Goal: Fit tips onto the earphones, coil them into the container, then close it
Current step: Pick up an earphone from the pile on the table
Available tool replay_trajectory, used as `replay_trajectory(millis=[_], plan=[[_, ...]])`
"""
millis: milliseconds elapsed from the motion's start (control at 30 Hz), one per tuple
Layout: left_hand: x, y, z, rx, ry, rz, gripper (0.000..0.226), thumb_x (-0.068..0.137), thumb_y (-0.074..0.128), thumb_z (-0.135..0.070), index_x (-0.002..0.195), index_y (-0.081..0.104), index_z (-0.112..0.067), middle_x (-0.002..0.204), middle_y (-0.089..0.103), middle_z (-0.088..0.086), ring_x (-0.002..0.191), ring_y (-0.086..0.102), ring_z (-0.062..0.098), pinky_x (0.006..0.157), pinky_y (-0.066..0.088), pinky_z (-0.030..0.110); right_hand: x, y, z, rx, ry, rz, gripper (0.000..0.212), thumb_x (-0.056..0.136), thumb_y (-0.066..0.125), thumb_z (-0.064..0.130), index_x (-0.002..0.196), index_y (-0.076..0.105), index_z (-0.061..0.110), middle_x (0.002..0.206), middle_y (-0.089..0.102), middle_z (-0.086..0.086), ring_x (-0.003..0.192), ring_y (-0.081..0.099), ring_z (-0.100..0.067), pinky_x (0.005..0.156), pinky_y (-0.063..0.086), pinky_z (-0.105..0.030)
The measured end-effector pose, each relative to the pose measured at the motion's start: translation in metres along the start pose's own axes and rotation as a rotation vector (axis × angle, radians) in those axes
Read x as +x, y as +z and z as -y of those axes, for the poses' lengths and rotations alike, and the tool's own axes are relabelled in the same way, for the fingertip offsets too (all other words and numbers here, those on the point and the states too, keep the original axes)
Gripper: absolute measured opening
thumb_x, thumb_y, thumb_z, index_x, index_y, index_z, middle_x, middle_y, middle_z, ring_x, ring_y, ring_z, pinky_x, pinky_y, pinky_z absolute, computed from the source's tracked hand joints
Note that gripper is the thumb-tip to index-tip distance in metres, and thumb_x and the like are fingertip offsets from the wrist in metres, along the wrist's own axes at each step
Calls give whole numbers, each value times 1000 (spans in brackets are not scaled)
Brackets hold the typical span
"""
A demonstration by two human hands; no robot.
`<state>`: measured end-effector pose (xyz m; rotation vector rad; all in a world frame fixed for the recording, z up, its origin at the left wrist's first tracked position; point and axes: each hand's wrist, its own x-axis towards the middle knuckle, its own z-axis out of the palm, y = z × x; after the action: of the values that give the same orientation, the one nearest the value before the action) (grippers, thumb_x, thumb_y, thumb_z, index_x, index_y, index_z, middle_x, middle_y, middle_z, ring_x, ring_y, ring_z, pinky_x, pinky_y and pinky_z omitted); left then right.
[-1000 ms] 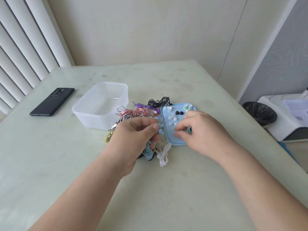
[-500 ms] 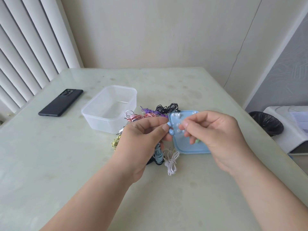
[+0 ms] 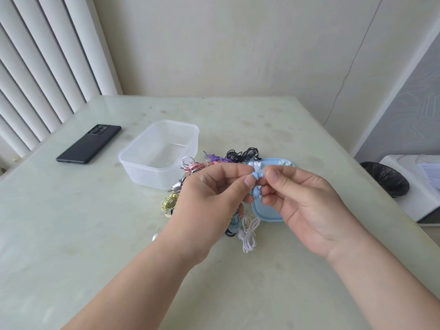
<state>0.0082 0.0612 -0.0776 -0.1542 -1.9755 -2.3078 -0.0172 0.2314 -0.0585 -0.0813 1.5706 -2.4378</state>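
- Right of clear container (image 3: 159,153): blue lid (image 3: 269,214), carrying loose tips (image 3: 253,164).
- Same side, nearer: left hand (image 3: 209,201) pinching blue earbud (image 3: 256,176), right hand (image 3: 307,198) pinching pale tip (image 3: 262,173) against it.

A black phone (image 3: 89,144) lay camera side up on the pale green bench (image 3: 71,234), near the white blinds (image 3: 42,67). A black-lined bin (image 3: 385,179) stood beside the bench's right edge.
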Motion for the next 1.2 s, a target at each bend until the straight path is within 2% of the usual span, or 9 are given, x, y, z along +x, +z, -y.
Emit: replay_trajectory(millis=[300,433,567,667,900,1067,1200], plan=[[-1,1,3,66,39,-48,7,97,72,-15,98,78,-13,81,76,5,68,63,10,61,51,25,-1,2,-4,-44,-92,-18,17,74,70,0,91,73,0,77,74,-10,68,69,-18,63,56,-24],[-1,3,4,68,38,-47,7,98,70,-14,99,77,-12,79,75,3,66,62,9,60,51,24,-1,3,-5,-96,-155,-44,10,69,75,2,79,77,6,76,74,-13,69,70,-21,64,57,-26],[-1,3,5,56,43,-38,7,99,70,-13,97,77,-12,80,74,5,69,63,11,61,51,26,1,0,-4,-121,-160,-13,11,68,76,3,79,75,5,77,74,-15,71,70,-24,66,57,-27],[-1,2,5,60,48,-38,8,99,69,-13,97,76,-11,79,74,5,67,62,11,60,50,26,2,-1,-6,-174,-179,24,8,69,77,7,75,79,12,83,76,-17,75,68,-27,69,56,-28],[-1,3,6,22,19,-24,9,99,69,-13,99,75,-6,82,73,11,69,61,13,59,49,25,5,-7,-12,-185,-203,8,17,72,76,10,87,76,3,82,74,-21,74,68,-29,70,55,-30],[0,2,5,-25,-22,-27,9,99,68,-9,103,73,-4,84,75,9,73,67,15,60,50,26,5,-9,-10,-244,-238,25,25,80,71,17,96,76,-1,91,74,-25,81,68,-32,75,53,-38],[0,2,2,-116,-123,2,22,92,73,-3,114,68,-4,91,75,11,80,70,20,59,50,24,4,-9,-9,-260,-230,55,28,86,64,21,94,76,-2,100,75,-25,84,68,-35,73,55,-42]])
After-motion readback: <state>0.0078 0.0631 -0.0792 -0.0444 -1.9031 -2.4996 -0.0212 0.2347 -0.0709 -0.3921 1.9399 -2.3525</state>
